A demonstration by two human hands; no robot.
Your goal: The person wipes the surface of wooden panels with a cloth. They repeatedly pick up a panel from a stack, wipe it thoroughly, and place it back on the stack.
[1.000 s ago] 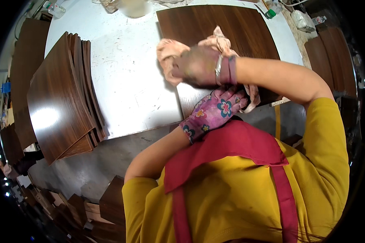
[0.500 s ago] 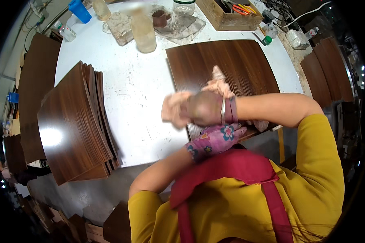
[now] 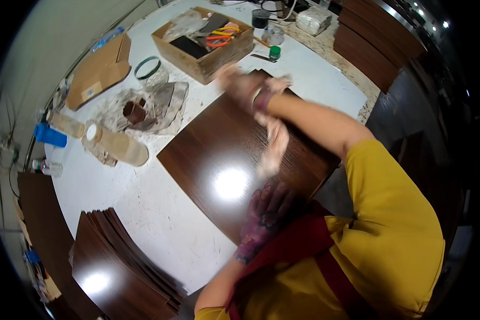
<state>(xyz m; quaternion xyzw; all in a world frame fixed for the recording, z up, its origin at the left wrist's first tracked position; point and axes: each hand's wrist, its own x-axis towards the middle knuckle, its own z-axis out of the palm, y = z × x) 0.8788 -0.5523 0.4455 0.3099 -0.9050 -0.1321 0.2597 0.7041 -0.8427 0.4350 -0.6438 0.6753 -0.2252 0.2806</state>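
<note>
- Stack of brown boards (image 3: pixel 109 261) on the white tabletop (image 3: pixel 149 213).
- Big shiny wood-grain board (image 3: pixel 202 160), flat on the tabletop.
- Right hand (image 3: pixel 246 92): its grip squeezes a pale pink rag (image 3: pixel 275 144) near the board's far end.
- Left hand (image 3: pixel 264 216) in a flowery purple glove: grip loose, laid on the board's near edge.

At the left I see a pale, greyish wall (image 3: pixel 34 69). A white worktable (image 3: pixel 154 213), marked with small dark scratches, fills much of my view, and a speckled ledge (image 3: pixel 352 68) runs along its far right side. Beyond this, the floor (image 3: pixel 392 106) looks dark grey to me, and small lamps (image 3: pixel 445 24) shine white at the upper right.
</note>
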